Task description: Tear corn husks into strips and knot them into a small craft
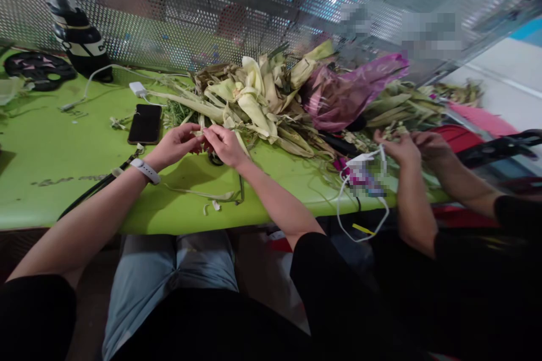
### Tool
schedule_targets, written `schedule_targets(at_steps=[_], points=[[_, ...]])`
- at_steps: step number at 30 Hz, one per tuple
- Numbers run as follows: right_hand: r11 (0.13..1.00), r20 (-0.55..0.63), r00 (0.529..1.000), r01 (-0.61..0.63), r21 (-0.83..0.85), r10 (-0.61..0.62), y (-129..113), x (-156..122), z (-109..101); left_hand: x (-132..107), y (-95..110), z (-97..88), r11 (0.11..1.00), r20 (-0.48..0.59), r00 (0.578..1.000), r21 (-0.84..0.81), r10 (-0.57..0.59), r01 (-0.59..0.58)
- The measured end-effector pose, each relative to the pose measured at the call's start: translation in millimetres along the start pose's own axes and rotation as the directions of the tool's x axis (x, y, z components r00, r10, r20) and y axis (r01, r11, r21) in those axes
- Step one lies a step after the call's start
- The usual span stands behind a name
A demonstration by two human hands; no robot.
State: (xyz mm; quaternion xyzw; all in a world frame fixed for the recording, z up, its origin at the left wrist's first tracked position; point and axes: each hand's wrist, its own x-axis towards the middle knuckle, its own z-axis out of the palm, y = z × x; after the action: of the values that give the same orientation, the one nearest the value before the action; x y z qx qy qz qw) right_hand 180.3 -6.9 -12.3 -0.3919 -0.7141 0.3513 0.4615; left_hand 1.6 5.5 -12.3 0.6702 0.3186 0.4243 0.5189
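My left hand (180,142), with a white band on its wrist, is closed in a pinch above the green table. Its fingertips meet those of my right hand (225,145), which is pinched as well. Pale plant bits show around the fingers, but what they grip is too small and covered to make out. Just behind both hands lies a heap of dry corn husks (258,115). Under my right hand a black ring-shaped thing (215,159) shows in part. A phone (145,123) lies left of my left hand.
Nearby are a white charger (138,89), a black bottle (80,39), a black mask-like thing (40,69) and a pink plastic bag (347,90). At right, a co-worker's hands (400,146) handle plant pieces. A white cable (339,211) hangs over the green table's (178,217) front edge.
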Motion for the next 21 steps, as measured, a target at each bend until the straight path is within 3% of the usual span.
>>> schedule_targets(at_steps=[7,14,21], points=[[0.912,0.003,0.968,0.239,-0.334,-0.252,-1.9,0.1,-6.9,-5.4,9.6,-1.6,0.99,-0.042,0.997,0.13,0.068,-0.062],[0.902,0.045,0.967,0.251,-0.351,-0.252,0.4,0.4,-7.3,-4.1,4.9,-1.1,0.991,-0.037,0.995,0.099,0.089,-0.085],[0.768,0.109,0.908,0.403,-0.498,-0.405,6.2,-1.5,-2.2,-8.1,6.3,1.9,0.911,-0.121,0.974,0.391,0.192,-0.131]])
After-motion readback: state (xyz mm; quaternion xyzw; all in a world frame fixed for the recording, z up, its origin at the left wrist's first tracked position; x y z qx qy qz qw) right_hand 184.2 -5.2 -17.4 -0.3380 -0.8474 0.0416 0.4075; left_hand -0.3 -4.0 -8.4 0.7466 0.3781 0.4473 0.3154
